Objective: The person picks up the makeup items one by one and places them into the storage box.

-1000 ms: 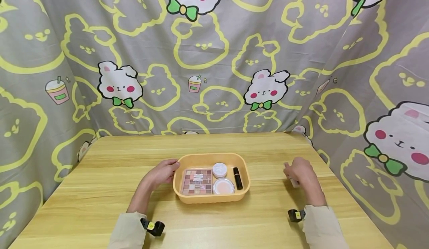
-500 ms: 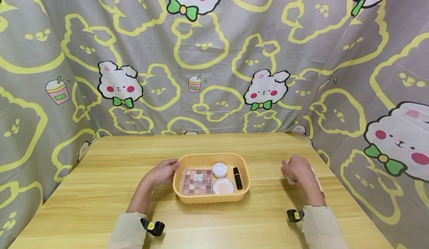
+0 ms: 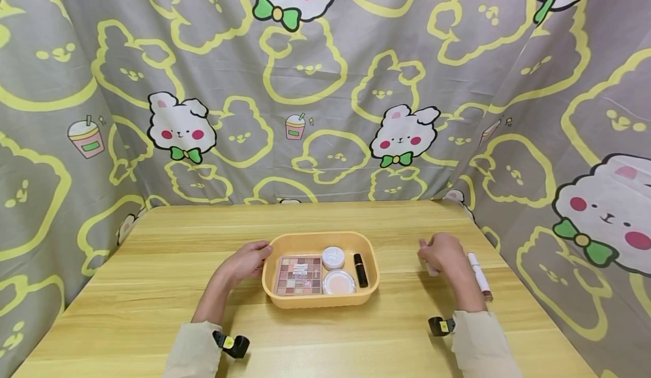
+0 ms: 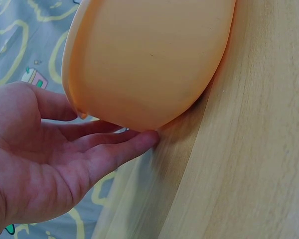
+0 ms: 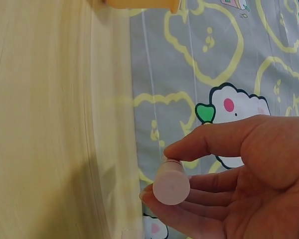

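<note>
My left hand [image 3: 250, 260] holds the left end of an orange plastic tray [image 3: 321, 303], its thumb at the rim and its fingers against the outer wall in the left wrist view. Inside the tray lie an eyeshadow palette [image 3: 300, 276], a round white compact [image 3: 333, 258], a clear-rimmed compact [image 3: 339, 283] and a black lipstick tube [image 3: 360, 270]. To the right of the tray, my right hand [image 3: 445, 255] pinches a pale pink cosmetic tube [image 5: 171, 185] between thumb and fingers. The tube's round end faces the right wrist camera; its far end is hidden.
A white tube with a brown end [image 3: 480, 276] lies on the wooden table [image 3: 325, 344] just right of the right wrist, near the table's right edge. Grey curtains [image 3: 325, 157] with rabbit prints hang around the back and sides.
My right hand has moved left toward the tray, carrying the pink tube and uncovering the white tube with the brown end. The left hand and tray have stayed put.
</note>
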Demonstrator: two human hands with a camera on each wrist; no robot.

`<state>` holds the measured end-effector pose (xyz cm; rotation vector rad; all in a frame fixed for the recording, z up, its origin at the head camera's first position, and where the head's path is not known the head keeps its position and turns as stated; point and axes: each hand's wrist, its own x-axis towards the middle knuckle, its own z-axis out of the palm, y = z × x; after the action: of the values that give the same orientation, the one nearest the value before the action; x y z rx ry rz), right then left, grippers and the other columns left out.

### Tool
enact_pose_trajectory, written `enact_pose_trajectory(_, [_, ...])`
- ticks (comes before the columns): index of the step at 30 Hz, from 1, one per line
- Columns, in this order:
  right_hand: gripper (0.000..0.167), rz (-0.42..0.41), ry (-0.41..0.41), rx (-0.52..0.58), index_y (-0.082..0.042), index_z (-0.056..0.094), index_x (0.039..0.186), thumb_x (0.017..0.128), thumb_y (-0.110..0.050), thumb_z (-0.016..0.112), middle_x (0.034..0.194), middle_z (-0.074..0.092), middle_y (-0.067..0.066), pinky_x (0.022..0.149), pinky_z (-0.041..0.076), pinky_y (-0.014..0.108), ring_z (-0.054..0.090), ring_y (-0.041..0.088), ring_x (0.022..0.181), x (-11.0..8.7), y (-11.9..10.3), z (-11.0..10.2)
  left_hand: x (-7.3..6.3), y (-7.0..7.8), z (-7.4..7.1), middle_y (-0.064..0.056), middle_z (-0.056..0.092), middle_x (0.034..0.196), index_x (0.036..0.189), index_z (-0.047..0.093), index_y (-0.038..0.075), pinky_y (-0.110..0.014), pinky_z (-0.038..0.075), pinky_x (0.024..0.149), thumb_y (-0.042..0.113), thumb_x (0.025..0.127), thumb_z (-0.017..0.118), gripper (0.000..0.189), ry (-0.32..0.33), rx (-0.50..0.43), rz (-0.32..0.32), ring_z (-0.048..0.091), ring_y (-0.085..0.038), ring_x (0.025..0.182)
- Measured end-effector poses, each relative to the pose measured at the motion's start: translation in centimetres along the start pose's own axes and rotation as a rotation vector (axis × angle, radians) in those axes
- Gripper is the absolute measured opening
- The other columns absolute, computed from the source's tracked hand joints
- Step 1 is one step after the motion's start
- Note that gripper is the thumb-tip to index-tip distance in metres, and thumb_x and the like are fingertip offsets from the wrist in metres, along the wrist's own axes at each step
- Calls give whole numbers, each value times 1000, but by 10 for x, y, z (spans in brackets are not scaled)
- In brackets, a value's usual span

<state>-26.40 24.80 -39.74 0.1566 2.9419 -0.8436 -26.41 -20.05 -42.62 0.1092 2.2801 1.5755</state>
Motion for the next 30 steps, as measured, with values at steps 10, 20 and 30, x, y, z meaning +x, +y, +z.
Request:
enact_pose_trajectory(10, [43,-59,49,-22,-12,50,59,100,-26,50,51,50,-1,53,38,29,50,17,52,-2,-12,0,3,-2,-1,-31,51,144,152,32,-11,-44,56,97,23,110,37,54,5,3,-2,57,-36,129])
enact_pose_trajectory(20, [31,-87,67,-23,-7,53,72,97,-27,54,68,55,5,57,40,30,53,21,65,-2,-25,2,5,-4,-1,-30,50,146,152,33,-10,-45,55,99,22,110,37,53,19,-9,-5,55,-38,132])
enact_pose_trajectory(30, [29,-102,75,-17,-3,57,82,98,-27,56,77,60,10,59,42,31,55,23,71,-3,-34,6,4,-3,-1,-32,50,145,152,32,-11,-46,55,98,22,110,37,53,-13,-30,8,54,-39,132])
